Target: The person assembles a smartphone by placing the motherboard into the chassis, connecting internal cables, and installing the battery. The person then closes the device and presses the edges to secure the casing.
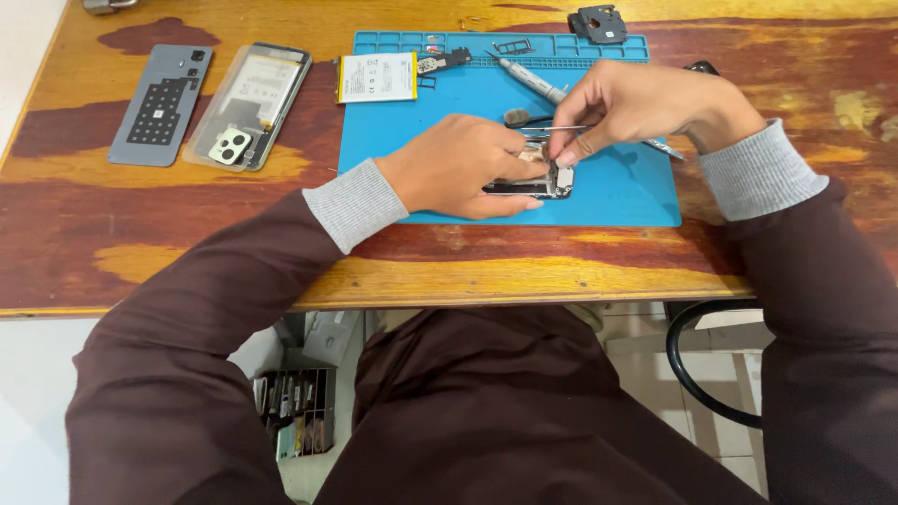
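An opened phone body (pixel 547 182) lies on the blue work mat (pixel 617 182). My left hand (pixel 458 168) covers most of it and presses it flat against the mat. My right hand (pixel 627 103) pinches thin metal tweezers (pixel 552 128), with its fingertips over the phone's right end. A small black round part (pixel 517 118) sits just behind the phone. Much of the phone is hidden under my left hand.
On the mat's far side lie a white-and-yellow battery (pixel 377 77), a small screwdriver (pixel 528 77), a card tray (pixel 513 45) and a black bracket (pixel 444 62). Left on the wooden table (pixel 140 224) sit a grey back cover (pixel 161 105) and a clear phone case (pixel 248 105). A black part (pixel 599 23) rests at the back.
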